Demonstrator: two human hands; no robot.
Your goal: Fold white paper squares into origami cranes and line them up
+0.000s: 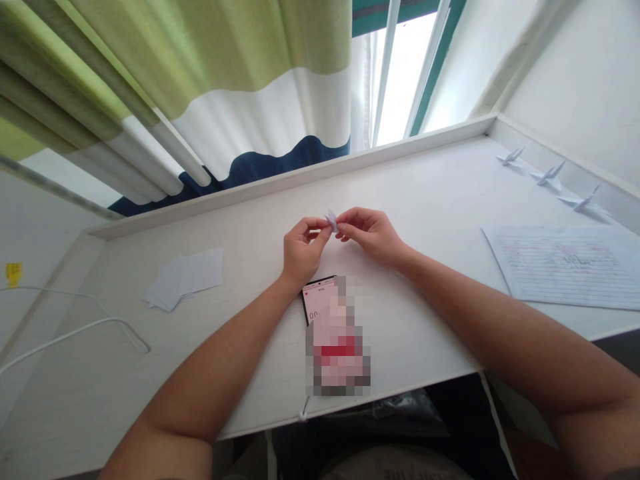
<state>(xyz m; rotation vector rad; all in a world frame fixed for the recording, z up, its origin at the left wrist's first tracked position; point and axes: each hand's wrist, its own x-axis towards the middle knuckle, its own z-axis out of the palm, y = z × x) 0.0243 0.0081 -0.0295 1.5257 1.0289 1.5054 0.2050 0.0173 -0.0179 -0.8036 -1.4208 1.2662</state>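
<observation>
Paper (331,221), folded into a small pale shape, sits pinched in the air between our two hands, above the middle of a white desk (280,200). Our left hand (303,250) curls around it from one side, and our right hand (370,233) comes in from the other, with thumb and forefinger closed on the far end; both hands are grasping it, and neither lies open. Our forearms reach in from the front edge of the desk. Just below our left wrist lies a phone (316,299), its lit screen showing a pair of digits, with most of it hidden behind a pixelated patch. Well to the left of our hands is a small stack of white paper squares (183,279), and beyond it a white cable (85,330) runs in a loose loop. Off to the right, a lined sheet (560,267) marked with faint red and dark writing lies flat, and three white paper cranes (550,177) stand in a row along the far right edge of the desk. Behind the desk's raised back rim hangs a green, white and navy curtain (250,87), with a bright window (405,73) beside it.
</observation>
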